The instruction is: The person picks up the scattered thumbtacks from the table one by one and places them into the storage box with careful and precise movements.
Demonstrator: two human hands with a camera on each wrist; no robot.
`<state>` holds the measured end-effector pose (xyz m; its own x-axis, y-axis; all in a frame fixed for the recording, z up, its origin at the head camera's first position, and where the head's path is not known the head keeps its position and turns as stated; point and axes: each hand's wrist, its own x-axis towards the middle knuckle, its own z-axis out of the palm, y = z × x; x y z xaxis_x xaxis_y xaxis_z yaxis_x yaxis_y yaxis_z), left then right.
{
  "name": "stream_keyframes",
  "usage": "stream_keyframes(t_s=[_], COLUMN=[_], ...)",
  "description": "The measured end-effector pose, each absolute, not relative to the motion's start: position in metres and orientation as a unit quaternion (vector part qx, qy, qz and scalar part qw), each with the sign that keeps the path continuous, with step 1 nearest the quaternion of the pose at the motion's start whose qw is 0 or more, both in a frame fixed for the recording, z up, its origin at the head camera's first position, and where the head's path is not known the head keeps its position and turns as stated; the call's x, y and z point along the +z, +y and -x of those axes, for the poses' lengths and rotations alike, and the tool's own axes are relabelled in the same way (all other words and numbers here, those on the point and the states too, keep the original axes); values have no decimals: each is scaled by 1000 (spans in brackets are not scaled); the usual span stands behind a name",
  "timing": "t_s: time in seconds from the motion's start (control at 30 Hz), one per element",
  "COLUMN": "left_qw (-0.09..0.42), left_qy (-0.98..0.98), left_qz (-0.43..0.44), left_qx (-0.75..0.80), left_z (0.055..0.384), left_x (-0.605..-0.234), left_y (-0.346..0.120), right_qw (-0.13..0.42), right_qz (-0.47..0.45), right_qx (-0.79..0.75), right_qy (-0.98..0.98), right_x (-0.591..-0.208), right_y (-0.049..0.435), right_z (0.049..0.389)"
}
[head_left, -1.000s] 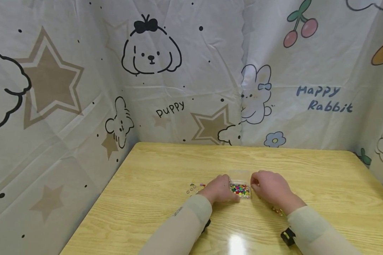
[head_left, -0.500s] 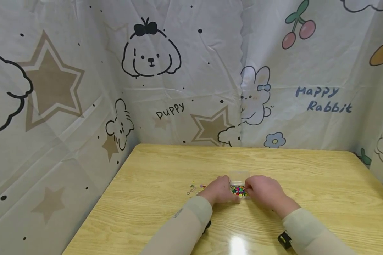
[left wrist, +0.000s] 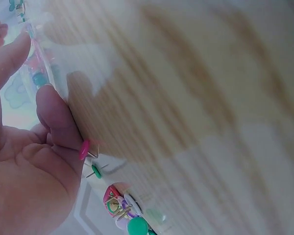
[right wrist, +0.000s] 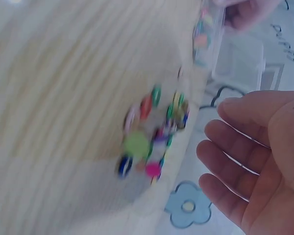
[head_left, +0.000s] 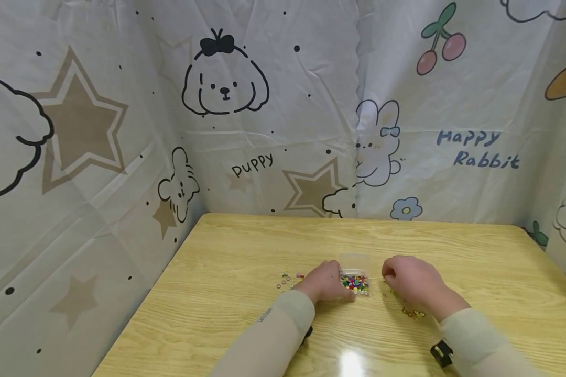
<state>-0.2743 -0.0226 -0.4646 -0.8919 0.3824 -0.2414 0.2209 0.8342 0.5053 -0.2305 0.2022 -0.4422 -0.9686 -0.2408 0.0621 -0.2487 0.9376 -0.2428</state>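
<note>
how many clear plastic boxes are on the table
1: the open clear plastic box of thumbtacks, held by the left hand at its left side; the right hand is apart, to its right. No other shows, though some could be hidden.

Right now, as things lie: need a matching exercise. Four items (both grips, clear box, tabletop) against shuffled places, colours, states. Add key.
Items:
1. Left grip
2. Clear plastic box
3. Right grip
4. Tabletop

Matches:
A. Right of the box, apart from it
B. Yellow, wood-grained
C. Lid open, multicoloured thumbtacks inside
D. Holding the box at its left side

Pairs: 1-D, 2-C, 3-A, 4-B
</note>
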Motion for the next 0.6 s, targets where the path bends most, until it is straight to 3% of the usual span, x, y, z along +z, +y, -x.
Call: stream_keyframes(t_s=[0.27,0.6], left_qw=[170,177], left_qy=[943,937], left_qz=[-159,-159], left_qx=[237,257], left_z=[274,275], left_x=[-463,-466], left_y=[-23,-23], right_qw=[-15,-13], right_qz=[-108,-122], right_qx=[123,130], right_qy=[-986,-984], right_x=[-444,-451], right_y=[225,224], right_z=[236,245])
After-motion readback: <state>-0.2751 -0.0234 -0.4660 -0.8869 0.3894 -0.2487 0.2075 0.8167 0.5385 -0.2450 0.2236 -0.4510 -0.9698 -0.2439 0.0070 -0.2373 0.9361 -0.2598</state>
